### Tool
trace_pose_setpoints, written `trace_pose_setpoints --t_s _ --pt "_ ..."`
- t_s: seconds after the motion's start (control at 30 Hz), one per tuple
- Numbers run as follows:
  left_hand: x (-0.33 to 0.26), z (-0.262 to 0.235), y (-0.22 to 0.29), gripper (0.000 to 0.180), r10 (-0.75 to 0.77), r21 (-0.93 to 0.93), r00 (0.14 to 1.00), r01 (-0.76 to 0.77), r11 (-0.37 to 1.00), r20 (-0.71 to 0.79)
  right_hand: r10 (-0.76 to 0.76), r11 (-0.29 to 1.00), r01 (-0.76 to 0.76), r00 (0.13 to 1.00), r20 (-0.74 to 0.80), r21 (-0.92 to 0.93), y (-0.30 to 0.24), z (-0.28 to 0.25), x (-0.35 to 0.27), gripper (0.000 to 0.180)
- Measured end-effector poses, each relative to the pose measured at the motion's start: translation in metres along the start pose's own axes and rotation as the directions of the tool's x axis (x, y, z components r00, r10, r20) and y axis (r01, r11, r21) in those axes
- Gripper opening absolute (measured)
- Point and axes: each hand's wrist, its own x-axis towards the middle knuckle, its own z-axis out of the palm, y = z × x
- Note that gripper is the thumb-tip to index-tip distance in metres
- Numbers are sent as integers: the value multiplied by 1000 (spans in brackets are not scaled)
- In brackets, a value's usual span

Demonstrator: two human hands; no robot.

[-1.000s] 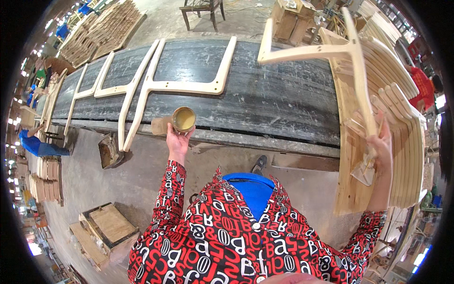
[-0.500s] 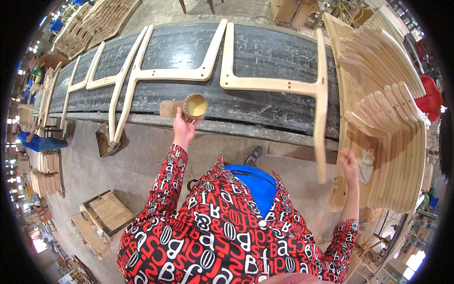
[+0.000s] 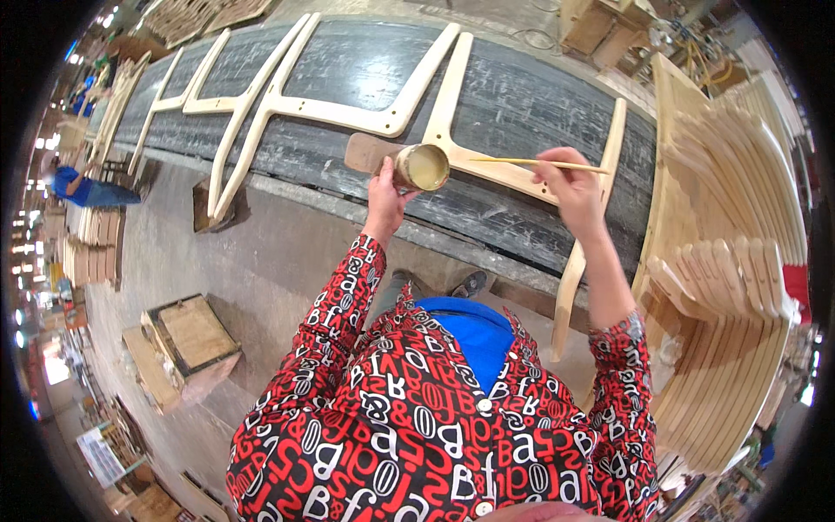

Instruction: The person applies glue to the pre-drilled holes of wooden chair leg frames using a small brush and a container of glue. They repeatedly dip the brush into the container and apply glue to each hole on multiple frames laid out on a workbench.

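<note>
My left hand grips a round can of pale yellow, glue-like liquid, tilted so its inside shows. A flat wooden piece juts out from the can's left side. My right hand is closed around a thin wooden stick, its tip pointing left toward the can but apart from it. Below that hand lies a pale wooden chair side frame with dark holes, resting on a dark worktable. One leg of the frame hangs over the table's near edge.
More wooden frames lie along the table to the left. Stacked curved wooden parts stand close on my right, beside an upright board. A wooden box sits on the floor at left. Farther left is another person.
My right hand has risen from beside the stacked parts to above the frame, where a stick now shows in it. The can has shifted right in view, and the whole view has turned.
</note>
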Motion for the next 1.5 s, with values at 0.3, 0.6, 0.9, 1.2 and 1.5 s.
trace_pose_setpoints --t_s 0.3,0.6,0.9,1.2,1.5 --pt "21 -9 7 41 12 -3 1000 -12 1000 -16 184 982 -187 979 93 22 55 90 60 19" --pt "66 -40 23 46 -72 -164 995 83 983 69 363 692 -361 923 131 625 91 108 70 10" --pt "102 -30 17 44 -107 -204 988 128 970 114 642 563 -415 765 -62 715 126 129 84 13" --pt "121 -45 5 46 -107 -202 994 111 973 32 424 781 -296 898 -118 551 111 122 109 13" --pt "97 -99 12 45 -89 -295 991 55 954 -101 119 942 -115 993 -7 -315 106 127 125 19"
